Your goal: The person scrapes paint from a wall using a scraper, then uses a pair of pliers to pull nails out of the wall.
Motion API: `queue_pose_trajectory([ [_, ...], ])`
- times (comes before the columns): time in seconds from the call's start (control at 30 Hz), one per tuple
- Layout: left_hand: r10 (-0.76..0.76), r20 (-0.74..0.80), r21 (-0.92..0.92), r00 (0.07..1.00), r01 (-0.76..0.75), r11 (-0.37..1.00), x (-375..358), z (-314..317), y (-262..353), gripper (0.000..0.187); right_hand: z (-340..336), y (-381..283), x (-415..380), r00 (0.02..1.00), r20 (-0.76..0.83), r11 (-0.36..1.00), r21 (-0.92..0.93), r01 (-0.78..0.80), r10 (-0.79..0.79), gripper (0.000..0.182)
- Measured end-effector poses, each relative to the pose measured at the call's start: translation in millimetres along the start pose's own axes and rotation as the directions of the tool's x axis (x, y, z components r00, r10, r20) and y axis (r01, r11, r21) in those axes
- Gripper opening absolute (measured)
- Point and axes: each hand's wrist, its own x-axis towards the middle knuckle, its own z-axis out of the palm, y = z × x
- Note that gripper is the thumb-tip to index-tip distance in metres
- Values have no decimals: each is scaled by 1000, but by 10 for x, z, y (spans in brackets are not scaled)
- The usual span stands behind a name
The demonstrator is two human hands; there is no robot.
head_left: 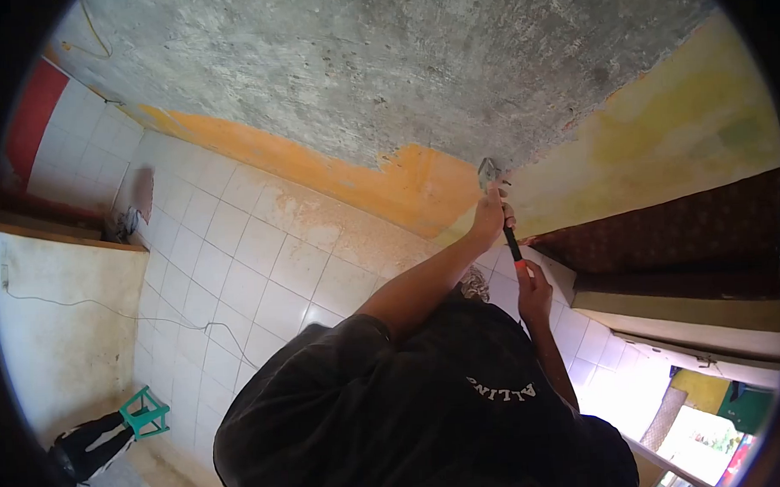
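Note:
A long-handled scraper [512, 239] with a black and red handle reaches up to the wall. Its flat greyish head [487, 171] is at the wall, along the border between bare grey plaster [384, 72] and orange-yellow paint [418, 187]. My left hand [490, 216] is closed around the upper part of the tool, just below the head. Lower down, my right hand [534, 290] grips the red end of the handle. Both arms are raised in front of my black shirt [413, 406].
White tiles [261, 248] line the wall under the paint. A dark brown panel [673, 234] is at the right, above a pale ledge [676, 315]. A green stool [145, 413] stands lower left beside dark cloth [92, 447]. A thin cable [109, 305] hangs across the left side.

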Motion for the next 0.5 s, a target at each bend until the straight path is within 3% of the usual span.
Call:
queue_pose_trajectory([
  [0.1, -56, 14, -24, 998, 56, 998, 12, 72, -42, 49, -59, 57, -11, 998, 15, 997, 30, -67, 67, 27],
  [0.17, 72, 21, 14, 997, -72, 997, 53, -41, 54, 42, 9, -56, 118, 1000, 21, 999, 36, 18, -19, 27],
  [0.2, 129, -54, 84, 990, -124, 989, 191, -237, 117, 41, 142, -114, 206, 988, -17, 988, 23, 152, -152, 28],
  [0.23, 124, -50, 89, 991, -119, 989, 197, -295, 304, 41, 207, -330, 263, 985, 5, 985, 24, 172, -172, 29],
  [0.3, 38, -131, -7, 991, -39, 999, 95, -359, 659, 40, 251, -540, 245, 990, 90, 993, 58, 100, -105, 30],
  [0.37, 91, -70, 29, 993, -89, 996, 66, -312, 493, 40, 338, -351, 155, 996, 38, 993, 89, 73, -77, 30],
  [0.43, -98, 6, -59, 995, 98, 993, 10, -189, 303, 46, 257, -163, 0, 999, -7, 994, 101, 44, -44, 30],
  [0.5, -107, 43, -51, 993, 109, 993, -21, -59, 152, 46, 124, -65, -96, 998, -3, 993, 104, -61, 62, 31],
])
